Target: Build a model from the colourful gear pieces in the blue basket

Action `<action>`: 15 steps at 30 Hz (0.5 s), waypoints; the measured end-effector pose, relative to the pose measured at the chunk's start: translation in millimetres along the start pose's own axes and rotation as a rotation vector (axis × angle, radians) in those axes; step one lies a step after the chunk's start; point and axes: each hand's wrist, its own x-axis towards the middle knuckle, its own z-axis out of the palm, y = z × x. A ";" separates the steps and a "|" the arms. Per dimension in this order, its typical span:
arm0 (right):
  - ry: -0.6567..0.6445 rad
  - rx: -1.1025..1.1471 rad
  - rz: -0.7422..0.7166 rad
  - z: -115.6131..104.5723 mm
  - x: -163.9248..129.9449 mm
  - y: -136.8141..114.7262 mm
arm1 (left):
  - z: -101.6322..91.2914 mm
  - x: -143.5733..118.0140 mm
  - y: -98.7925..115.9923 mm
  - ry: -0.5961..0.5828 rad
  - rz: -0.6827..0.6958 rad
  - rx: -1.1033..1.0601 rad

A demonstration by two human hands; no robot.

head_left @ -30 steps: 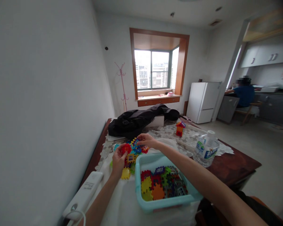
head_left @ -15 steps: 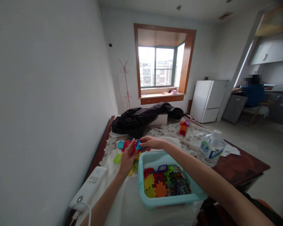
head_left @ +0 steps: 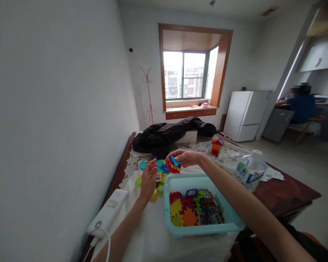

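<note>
My right hand (head_left: 188, 157) grips a small stack of interlocking plastic tiles (head_left: 172, 165) in red, yellow, purple and blue, just beyond the far left corner of the light-blue bin (head_left: 205, 231). My left hand (head_left: 149, 176) is raised to the left of it, fingers apart, with nothing visible in it. Loose tiles (head_left: 159, 177) in blue, yellow and green lie on the cloth near and partly behind my left hand. Inside the bin are many more toothed tiles (head_left: 189, 217), grouped roughly by colour, some shaped like windows.
A small house built of tiles (head_left: 215, 147) stands farther back on the table. To the right is a large clear plastic bottle (head_left: 250, 171). A black cloth bundle (head_left: 169, 136) lies at the far side, and a white power strip (head_left: 109, 207) by the wall. A person in blue (head_left: 303, 107) sits far right.
My hands have moved apart. The right hand has shifted right with the stack of tiles, leaving the left hand open, and more blue loose tiles now show between them. The view has shifted slightly.
</note>
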 end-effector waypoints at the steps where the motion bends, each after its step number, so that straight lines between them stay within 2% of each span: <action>1: -0.082 -0.062 0.032 -2.2 -5.5 -3.1 | -0.1 0.3 -0.7 0.019 -0.012 0.038; 3: -0.167 -0.178 0.039 -6.4 -9.6 -3.9 | -0.6 0.2 -1.3 0.031 -0.025 0.078; 4: -0.138 -0.232 0.007 -8.5 -7.8 -1.5 | -1.0 -0.1 -1.0 0.032 -0.024 0.085; 5: -0.059 -0.298 -0.039 -10.9 -3.8 2.6 | -1.4 -0.6 -0.2 0.029 -0.023 0.090; 8: 0.311 -0.656 -0.099 -19.9 14.4 21.5 | -2.5 -3.3 4.9 -0.033 -0.030 0.056; 9: 0.405 -0.817 -0.050 -23.7 19.7 28.3 | -2.3 -4.9 7.4 -0.082 -0.034 0.013; 11: 0.491 -1.085 0.120 -31.7 25.9 39.2 | -0.7 -9.4 12.9 -0.229 -0.052 -0.120; 13: 0.489 -1.209 0.270 -39.8 26.7 44.9 | 2.6 -15.4 18.6 -0.424 -0.120 -0.289; 15: 0.475 -1.245 0.339 -47.3 25.1 45.1 | 6.7 -22.0 23.5 -0.612 -0.261 -0.445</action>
